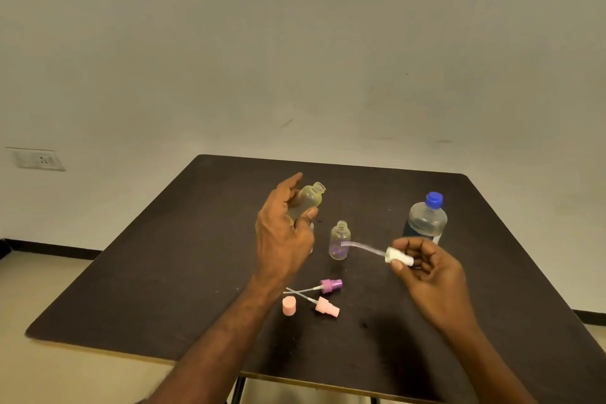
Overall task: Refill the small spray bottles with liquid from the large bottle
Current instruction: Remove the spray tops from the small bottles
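My left hand [283, 233] holds a small clear yellowish spray bottle [308, 198], tilted, with its neck open and no top on it. My right hand [426, 267] pinches a white spray top [398, 257] whose thin tube points left toward a second small clear bottle [340, 241]. That bottle stands upright and uncapped on the dark table [164, 256]. The large water bottle [426, 218] with a blue cap stands behind my right hand, closed.
A purple spray top [329, 285] and a pink spray top [326, 307] lie on the table near the front, their tubes pointing left. A pink cap [289, 306] stands beside them. A wall socket [39, 159] sits on the far left wall.
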